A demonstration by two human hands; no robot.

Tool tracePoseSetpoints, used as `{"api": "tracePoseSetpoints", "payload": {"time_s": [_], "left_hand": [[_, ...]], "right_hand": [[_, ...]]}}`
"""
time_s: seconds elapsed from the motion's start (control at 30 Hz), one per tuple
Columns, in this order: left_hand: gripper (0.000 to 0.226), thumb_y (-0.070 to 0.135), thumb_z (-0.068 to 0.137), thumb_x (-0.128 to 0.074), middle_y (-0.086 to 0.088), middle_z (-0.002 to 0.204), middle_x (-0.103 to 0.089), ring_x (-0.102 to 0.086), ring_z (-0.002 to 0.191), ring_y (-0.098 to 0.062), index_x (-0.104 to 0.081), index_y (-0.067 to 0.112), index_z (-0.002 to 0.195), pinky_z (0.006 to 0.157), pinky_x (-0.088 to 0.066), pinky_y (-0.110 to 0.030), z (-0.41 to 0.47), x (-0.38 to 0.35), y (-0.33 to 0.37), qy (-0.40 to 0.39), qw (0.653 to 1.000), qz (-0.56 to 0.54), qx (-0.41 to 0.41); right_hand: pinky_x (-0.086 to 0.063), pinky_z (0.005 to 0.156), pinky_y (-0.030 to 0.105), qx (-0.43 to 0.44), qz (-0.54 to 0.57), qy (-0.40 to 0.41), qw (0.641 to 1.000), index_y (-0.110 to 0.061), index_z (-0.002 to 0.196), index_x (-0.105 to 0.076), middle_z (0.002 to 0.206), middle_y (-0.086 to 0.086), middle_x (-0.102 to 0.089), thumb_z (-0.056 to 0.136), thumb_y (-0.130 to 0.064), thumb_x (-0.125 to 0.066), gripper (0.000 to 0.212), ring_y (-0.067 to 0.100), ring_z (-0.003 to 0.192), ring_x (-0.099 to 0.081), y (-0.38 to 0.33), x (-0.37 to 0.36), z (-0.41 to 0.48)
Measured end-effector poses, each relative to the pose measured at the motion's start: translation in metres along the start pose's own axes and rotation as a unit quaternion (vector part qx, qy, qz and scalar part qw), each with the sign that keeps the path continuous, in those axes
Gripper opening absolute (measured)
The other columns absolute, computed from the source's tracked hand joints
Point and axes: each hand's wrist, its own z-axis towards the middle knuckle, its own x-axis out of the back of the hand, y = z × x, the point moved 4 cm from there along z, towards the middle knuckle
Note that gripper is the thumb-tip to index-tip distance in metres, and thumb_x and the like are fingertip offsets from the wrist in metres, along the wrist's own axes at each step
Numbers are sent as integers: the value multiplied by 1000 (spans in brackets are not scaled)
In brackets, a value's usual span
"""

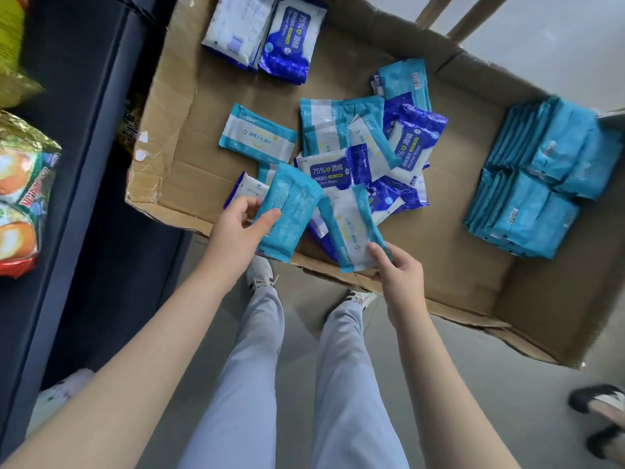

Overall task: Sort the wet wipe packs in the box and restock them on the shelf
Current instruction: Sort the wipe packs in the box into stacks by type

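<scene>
A large open cardboard box [466, 265] lies below me. My left hand [236, 228] grips a light blue wipe pack [287, 211] by its near end, back side up, above the box's near edge. My right hand [395, 269] pinches another light blue and white pack [355, 228] at its lower corner. A loose heap of mixed packs [368, 157], light blue ones and dark blue alcohol ones, fills the box's middle. Light blue packs stand in tidy rows [541, 177] at the right end. Two dark blue packs [267, 35] lie at the far end.
A dark shelf [77, 137] runs down the left side, with snack bags [20, 194] on it. My legs and shoes [260, 272] stand on grey floor under the box's near edge. Another person's foot in a sandal [602, 401] shows at the lower right.
</scene>
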Motion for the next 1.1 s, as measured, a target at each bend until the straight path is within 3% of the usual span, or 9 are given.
{"api": "tracePoseSetpoints", "payload": {"time_s": [0.1, 0.3, 0.4, 0.5, 0.57, 0.77, 0.83, 0.97, 1.1], "left_hand": [[14, 31, 93, -65, 5, 113, -67, -66, 105, -11, -58, 35, 105, 83, -59, -37, -10, -35, 12, -3, 998, -57, 39], [14, 17, 96, -61, 0, 111, -70, -68, 105, -18, -60, 27, 105, 94, -55, -48, -22, -139, 39, -68, 989, -112, 67], [21, 19, 96, -62, -2, 113, -70, -68, 104, -16, -59, 19, 117, 91, -56, -40, -22, -199, 55, -107, 986, -105, 73], [26, 17, 95, -63, -4, 109, -71, -69, 94, -9, -59, 10, 120, 75, -53, -18, -22, -270, 76, -130, 987, -78, 49], [29, 16, 95, -63, -4, 109, -70, -67, 92, -7, -59, 8, 122, 68, -50, -12, -19, -312, 87, -142, 987, -56, 44], [20, 21, 92, -67, 2, 105, -69, -67, 94, -11, -59, 17, 110, 80, -55, -25, -1, -403, 95, -128, 991, -3, 42], [17, 24, 90, -70, 8, 101, -65, -64, 91, -10, -60, 22, 104, 78, -54, -26, 7, -417, 90, -89, 994, 62, 22], [26, 28, 86, -75, 2, 101, -63, -62, 91, -15, -59, 22, 105, 76, -55, -32, 21, -419, 85, -28, 990, 135, 7], [26, 27, 87, -73, 15, 87, -63, -64, 87, -8, -62, 21, 111, 72, -53, -25, 20, -410, 87, -82, 985, 151, -31]], "right_hand": [[-50, 57, 17, -25, 125, 57, 990, -17, 104, -73, 86, -5, -73, 97, -20, -61, 14, 4, 68, -62, -9, 37, -7], [-41, 47, 15, -33, 239, 191, 952, -19, 112, -68, 97, -6, -73, 98, -25, -59, 17, 0, 64, -58, -18, 125, 6], [-38, 42, 15, -30, 277, 242, 929, -16, 116, -66, 90, -5, -71, 98, -26, -60, 21, 1, 56, -57, -20, 173, 17], [-37, 42, 16, -50, 303, 284, 908, -18, 111, -66, 86, -6, -72, 98, -27, -60, 17, 2, 53, -57, -15, 227, 34], [-38, 43, 17, -67, 312, 300, 899, -19, 109, -65, 88, -4, -70, 99, -27, -59, 14, 3, 53, -57, -8, 255, 49], [-42, 45, 17, -99, 283, 311, 902, -24, 104, -58, 95, -1, -67, 100, -24, -57, 4, 5, 58, -57, 13, 293, 93], [-46, 48, 17, -98, 273, 322, 901, -23, 105, -54, 91, -1, -65, 100, -23, -57, 6, 7, 59, -57, 17, 296, 104], [-56, 64, 20, -80, 277, 350, 891, -18, 120, -58, 90, -2, -64, 100, -24, -57, 22, 8, 65, -65, 18, 291, 110], [-58, 83, 27, -81, 216, 382, 895, -14, 138, -51, 127, 5, -60, 97, -33, -61, 47, 5, 83, -69, 23, 279, 91]]}}
